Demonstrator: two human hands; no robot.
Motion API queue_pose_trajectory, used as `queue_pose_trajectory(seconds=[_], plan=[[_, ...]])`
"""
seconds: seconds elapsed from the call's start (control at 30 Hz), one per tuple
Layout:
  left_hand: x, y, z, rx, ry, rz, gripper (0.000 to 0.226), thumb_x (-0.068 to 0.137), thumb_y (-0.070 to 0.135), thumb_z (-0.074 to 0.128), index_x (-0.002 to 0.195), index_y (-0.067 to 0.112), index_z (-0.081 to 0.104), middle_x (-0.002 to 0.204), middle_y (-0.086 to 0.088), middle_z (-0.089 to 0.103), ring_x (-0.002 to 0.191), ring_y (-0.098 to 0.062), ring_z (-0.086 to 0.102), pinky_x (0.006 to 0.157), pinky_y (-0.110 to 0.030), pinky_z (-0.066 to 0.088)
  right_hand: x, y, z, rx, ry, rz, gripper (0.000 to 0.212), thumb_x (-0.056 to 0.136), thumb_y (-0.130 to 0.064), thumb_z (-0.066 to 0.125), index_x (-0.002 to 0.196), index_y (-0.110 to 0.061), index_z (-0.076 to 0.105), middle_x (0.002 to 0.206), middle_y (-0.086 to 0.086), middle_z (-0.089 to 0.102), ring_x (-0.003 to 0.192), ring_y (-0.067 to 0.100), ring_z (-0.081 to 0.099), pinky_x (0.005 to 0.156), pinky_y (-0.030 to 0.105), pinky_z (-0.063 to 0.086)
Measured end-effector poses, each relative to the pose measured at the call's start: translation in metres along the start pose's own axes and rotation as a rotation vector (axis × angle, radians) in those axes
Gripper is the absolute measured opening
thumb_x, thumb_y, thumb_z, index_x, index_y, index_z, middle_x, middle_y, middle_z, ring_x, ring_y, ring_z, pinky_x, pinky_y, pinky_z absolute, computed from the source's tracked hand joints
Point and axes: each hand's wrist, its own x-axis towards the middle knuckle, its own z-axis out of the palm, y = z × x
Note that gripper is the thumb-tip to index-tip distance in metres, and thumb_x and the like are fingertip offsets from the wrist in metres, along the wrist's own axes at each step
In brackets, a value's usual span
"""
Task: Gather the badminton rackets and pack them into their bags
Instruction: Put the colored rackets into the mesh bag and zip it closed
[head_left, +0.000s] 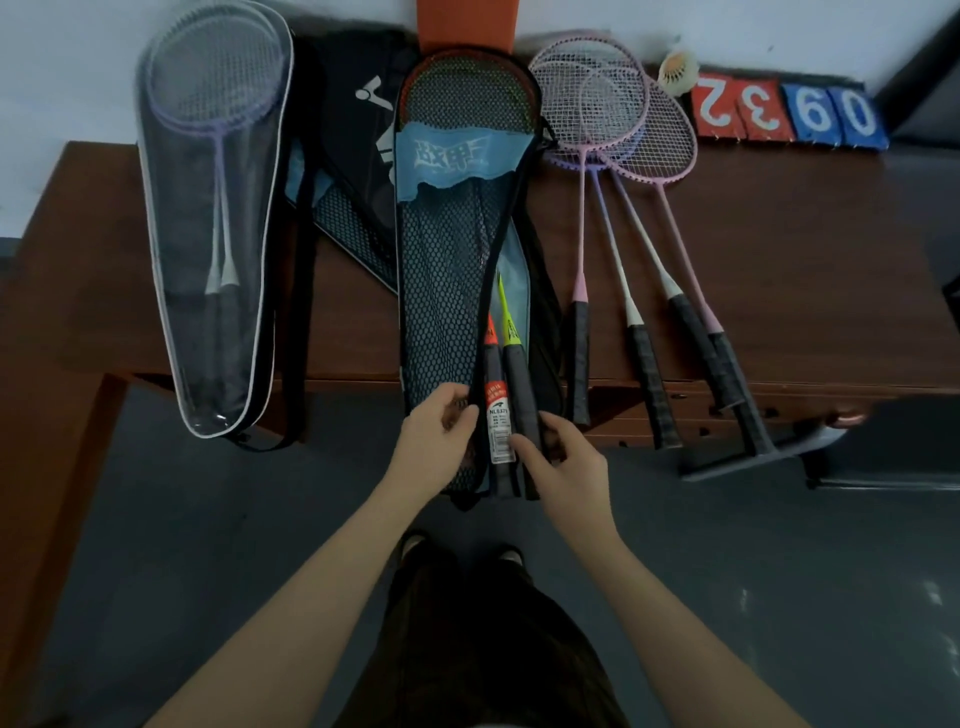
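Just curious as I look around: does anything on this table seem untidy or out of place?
Four loose pink and lilac rackets lie fanned and overlapping, their grips overhanging the brown wooden table's front edge. A feathered shuttlecock lies tipped by the wall.

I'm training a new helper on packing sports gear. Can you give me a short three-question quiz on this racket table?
1. Count: how many loose rackets lie right of the mesh bag, outside any bag?
2. True or false: the clear bag on the left holds no rackets.
3. Multiple choice: the right hand is at A) the shuttlecock, B) the grips of the two rackets in the mesh bag, C) the number cards.

Key: 1) four; 2) false, two rackets show through it; 3) B, while the left hand holds the bag's open edge.
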Motion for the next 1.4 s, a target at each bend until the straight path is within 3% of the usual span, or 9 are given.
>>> queue_pose_trajectory(seconds=[0.1,0.27,0.57,0.73,0.87,0.97,1.07,1.27,1.4], plan=[[-0.004,0.005,-0.014,-0.088,-0.099,-0.048,0.008,0.095,0.017,0.049,0.098,0.025,0.051,0.078,-0.001,0.057,0.069,-0.013,0.058,0.061,-0.028,0.056,-0.001,-0.011,0.008,0.087,0.076,-0.023,0.039,0.081,-0.031,0.070,0.116,-0.015,0.061,0.088,-0.014,0.063,0.080,-0.003,0.058,0.069,0.006,0.043],[-0.006,0.019,-0.029,-0.536,-0.118,-0.188,0.014,0.095,0.009,0.048,0.096,0.020,0.057,0.077,0.003,0.061,0.066,-0.007,0.061,0.053,-0.024,0.052,0.000,-0.019,0.018,0.266,0.083,-0.009,0.020,0.090,-0.023,0.060,0.109,-0.016,0.062,0.090,-0.008,0.065,0.078,-0.006,0.058,0.071,0.010,0.045],[-0.001,0.018,-0.031,-0.695,-0.151,-0.265,0.011,0.096,0.011,0.046,0.100,0.014,0.056,0.084,-0.003,0.063,0.070,-0.013,0.063,0.056,-0.029,0.054,-0.003,-0.002,0.017,0.364,-0.252,0.116,0.037,0.098,-0.012,0.043,0.134,-0.020,0.047,0.124,-0.007,0.050,0.105,-0.009,0.048,0.081,-0.003,0.035],[-0.004,0.005,-0.034,-0.759,-0.110,-0.321,0.013,0.096,0.010,0.045,0.095,0.015,0.056,0.084,-0.002,0.064,0.065,-0.009,0.064,0.055,-0.028,0.054,-0.008,-0.003,0.018,0.495,-0.281,0.121,0.043,0.093,0.000,0.049,0.133,-0.019,0.050,0.105,-0.008,0.062,0.100,-0.002,0.059,0.086,0.014,0.047],[-0.002,0.000,-0.036,-0.646,-0.017,-0.306,0.012,0.096,0.011,0.047,0.098,0.013,0.058,0.085,-0.002,0.063,0.068,-0.009,0.062,0.055,-0.026,0.053,-0.008,-0.001,0.025,0.521,-0.223,0.141,0.057,0.088,-0.006,0.060,0.138,-0.026,0.042,0.098,0.008,0.060,0.095,0.012,0.060,0.090,0.025,0.048],[-0.008,0.001,-0.038,-0.424,0.005,-0.209,0.016,0.092,0.016,0.056,0.108,0.015,0.057,0.088,0.005,0.063,0.079,-0.007,0.060,0.059,-0.016,0.051,-0.009,-0.004,0.028,0.594,-0.203,0.201,0.030,0.086,0.001,0.060,0.113,-0.012,0.059,0.094,0.004,0.065,0.086,0.006,0.065,0.077,0.019,0.050],[-0.027,-0.003,-0.041,-0.082,-0.114,-0.045,0.040,0.082,0.023,0.069,0.116,0.026,0.049,0.099,0.013,0.061,0.090,0.002,0.058,0.074,-0.007,0.044,-0.010,-0.008,0.030,0.601,-0.209,0.175,0.024,0.083,0.008,0.060,0.098,-0.010,0.061,0.088,0.001,0.066,0.074,0.000,0.065,0.068,0.014,0.049],[-0.049,-0.028,-0.045,-0.034,-0.208,-0.037,0.070,0.075,0.024,0.076,0.132,0.033,0.035,0.126,0.009,0.050,0.115,-0.004,0.047,0.099,-0.025,0.040,-0.002,-0.011,0.034,0.539,-0.185,0.117,0.028,0.080,0.008,0.063,0.101,-0.009,0.053,0.092,0.003,0.063,0.079,0.003,0.062,0.073,0.018,0.051],[-0.051,-0.030,-0.045,-0.031,-0.280,0.039,0.090,0.065,0.025,0.082,0.125,0.058,0.023,0.124,0.026,0.040,0.122,-0.006,0.041,0.104,-0.036,0.039,-0.008,-0.011,0.034,0.525,-0.228,0.062,0.030,0.084,0.002,0.061,0.106,-0.018,0.054,0.088,0.004,0.060,0.082,0.011,0.060,0.074,0.027,0.051]])
